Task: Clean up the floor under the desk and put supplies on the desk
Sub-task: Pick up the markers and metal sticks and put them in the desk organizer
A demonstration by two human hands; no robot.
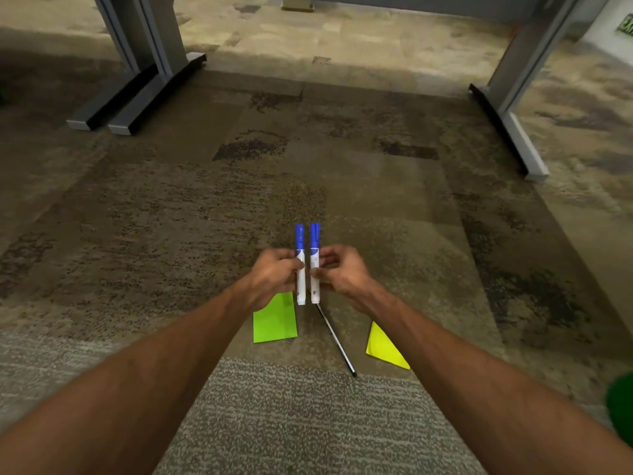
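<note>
My left hand [272, 274] grips a white marker with a blue cap [300, 241], held upright above the carpet. My right hand [342, 272] grips a second, matching blue-capped marker [315, 240] right beside the first, the two nearly touching. Below the hands, on the carpet, lie a green sticky note [274, 322], a thin black pen [337, 341] at a slant, and a yellow sticky note [383, 346], partly covered by my right forearm.
Grey desk legs with flat feet stand at the left [137, 97] and at the right [510, 132], with patterned carpet [308, 166] between them. A green object [621, 406] shows at the right edge.
</note>
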